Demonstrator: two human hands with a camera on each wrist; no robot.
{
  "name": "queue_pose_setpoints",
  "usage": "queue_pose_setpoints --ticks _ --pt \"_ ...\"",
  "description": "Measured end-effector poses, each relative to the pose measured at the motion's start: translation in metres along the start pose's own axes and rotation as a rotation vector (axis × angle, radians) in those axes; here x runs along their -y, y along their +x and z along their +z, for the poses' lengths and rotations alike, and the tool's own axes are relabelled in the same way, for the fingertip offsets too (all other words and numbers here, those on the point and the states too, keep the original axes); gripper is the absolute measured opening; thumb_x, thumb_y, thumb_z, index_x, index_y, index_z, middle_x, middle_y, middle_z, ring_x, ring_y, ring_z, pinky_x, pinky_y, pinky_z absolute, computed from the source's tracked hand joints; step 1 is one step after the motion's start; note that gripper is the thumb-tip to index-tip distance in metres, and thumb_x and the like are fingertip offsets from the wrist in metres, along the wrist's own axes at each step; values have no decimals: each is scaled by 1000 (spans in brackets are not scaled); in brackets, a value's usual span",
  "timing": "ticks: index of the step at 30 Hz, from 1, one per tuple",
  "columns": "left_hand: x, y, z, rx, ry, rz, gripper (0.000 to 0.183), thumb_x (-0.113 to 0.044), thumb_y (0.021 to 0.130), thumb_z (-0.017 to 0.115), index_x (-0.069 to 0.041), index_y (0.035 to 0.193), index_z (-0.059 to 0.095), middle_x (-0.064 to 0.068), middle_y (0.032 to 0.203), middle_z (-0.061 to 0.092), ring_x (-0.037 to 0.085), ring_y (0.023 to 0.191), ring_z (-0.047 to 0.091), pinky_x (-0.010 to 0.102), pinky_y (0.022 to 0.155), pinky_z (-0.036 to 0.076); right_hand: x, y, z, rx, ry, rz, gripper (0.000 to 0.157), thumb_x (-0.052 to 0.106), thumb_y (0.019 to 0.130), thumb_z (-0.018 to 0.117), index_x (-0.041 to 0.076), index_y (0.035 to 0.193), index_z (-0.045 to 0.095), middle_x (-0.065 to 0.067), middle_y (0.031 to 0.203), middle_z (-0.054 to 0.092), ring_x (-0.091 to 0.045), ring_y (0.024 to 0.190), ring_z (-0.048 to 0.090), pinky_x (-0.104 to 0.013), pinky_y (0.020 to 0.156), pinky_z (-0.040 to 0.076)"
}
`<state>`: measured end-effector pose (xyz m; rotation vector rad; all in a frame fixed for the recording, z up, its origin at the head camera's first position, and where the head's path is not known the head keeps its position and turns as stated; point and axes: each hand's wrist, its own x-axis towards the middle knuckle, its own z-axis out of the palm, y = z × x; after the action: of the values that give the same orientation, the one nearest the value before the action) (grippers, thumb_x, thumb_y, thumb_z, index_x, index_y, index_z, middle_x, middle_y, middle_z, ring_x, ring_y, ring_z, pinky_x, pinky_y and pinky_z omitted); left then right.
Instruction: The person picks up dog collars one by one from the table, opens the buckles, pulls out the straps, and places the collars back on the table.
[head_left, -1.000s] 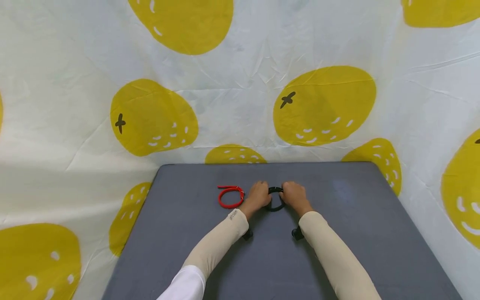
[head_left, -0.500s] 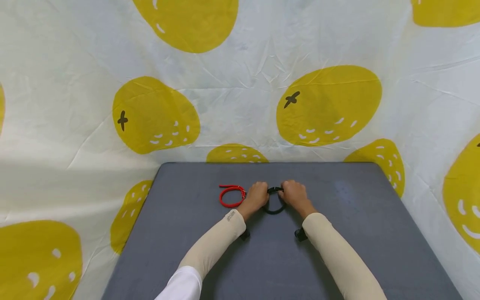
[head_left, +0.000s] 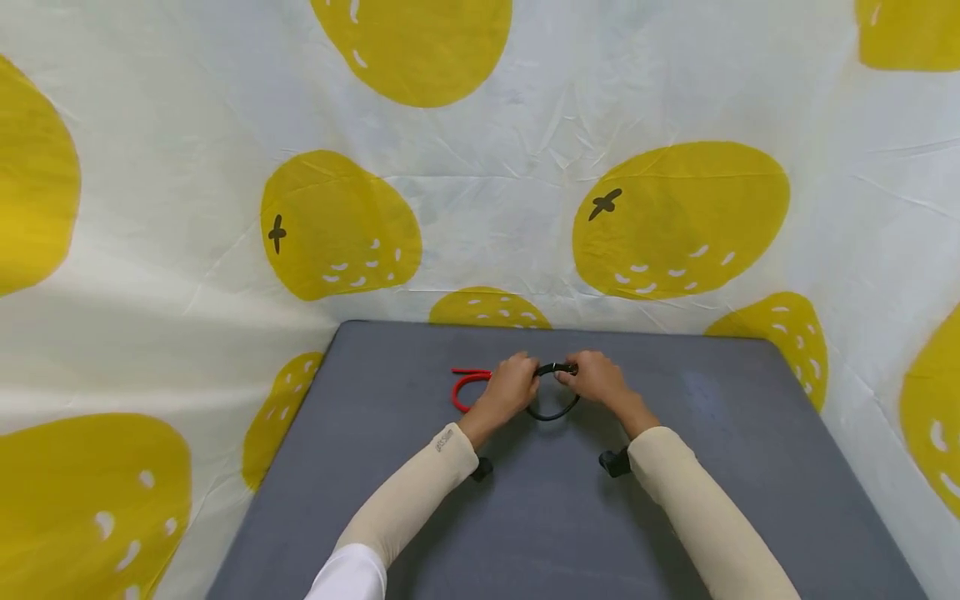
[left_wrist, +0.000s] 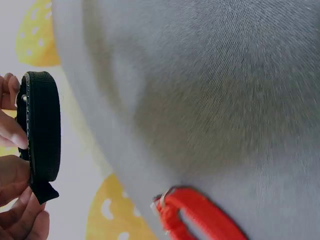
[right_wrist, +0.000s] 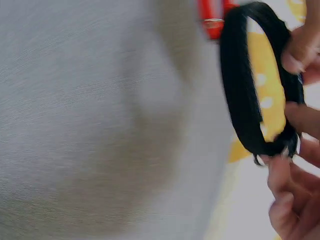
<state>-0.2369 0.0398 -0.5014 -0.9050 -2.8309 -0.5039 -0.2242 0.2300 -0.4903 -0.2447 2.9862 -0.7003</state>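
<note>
Both hands hold a black strap collar (head_left: 552,417), closed into a loop and tipped up over the grey table. My left hand (head_left: 513,382) pinches its left side with curled fingers; in the left wrist view the collar (left_wrist: 46,125) stands edge-on, a short strap end poking out by the fingers. Opposite, my right hand (head_left: 597,378) grips near the metal fittings, where the right wrist view shows a small ring (right_wrist: 258,160) hanging by the fingertips. A red collar (head_left: 459,392) with a loose straight end lies just left of my left hand, partly covered by it.
The grey table (head_left: 555,517) reaches back to a pale cloth (head_left: 480,225) printed with large yellow fruit. Dark wrist cameras (head_left: 615,462) sit under both forearms. In the left wrist view the red collar's metal buckle (left_wrist: 159,202) shows.
The black collar has been raised and tilted, its top edge now turned up between my hands. My wrists have spread a little. The view has shifted, and my left hand now overlaps the red collar.
</note>
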Motion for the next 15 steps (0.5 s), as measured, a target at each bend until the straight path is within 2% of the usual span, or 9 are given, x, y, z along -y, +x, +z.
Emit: queue_pose_setpoints --ticks 2,4,7,11,15 --pt "1 -5 -10 -20 -1 15 9 -12 94 68 -10 100 74 3 92 67 16 80 65 27 69 55 3 -2 -9 43 67 -37 31 31 97 67 7 114 75 -12 106 75 -26 86 70 -42 68 55" --pt "2 -11 -21 -44 2 32 11 -13 95 68 -10 103 74 2 94 67 15 80 64 26 71 55 7 -6 -20 82 157 -66 32 30 98 66 5 116 74 -13 107 75 -27 84 70 -42 68 56" --pt "3 -21 -38 -83 23 72 12 -15 95 69 -11 104 75 1 93 66 13 78 63 23 70 54 17 -15 -35 109 221 -100 33 30 98 66 5 117 74 -10 104 76 -22 81 69 -37 66 54" --pt "-1 -34 -60 -152 71 161 11 -16 94 71 -12 103 75 0 89 65 12 75 61 21 67 52 32 -26 -53 130 224 -142 28 30 96 68 9 113 76 -6 102 77 -16 80 66 -33 65 50" --pt "-6 -47 -82 -205 138 258 13 -16 92 73 -12 105 74 0 91 66 12 77 62 22 69 52 47 -39 -70 196 191 -171 22 33 94 71 16 106 77 0 98 75 -13 75 62 -32 63 48"
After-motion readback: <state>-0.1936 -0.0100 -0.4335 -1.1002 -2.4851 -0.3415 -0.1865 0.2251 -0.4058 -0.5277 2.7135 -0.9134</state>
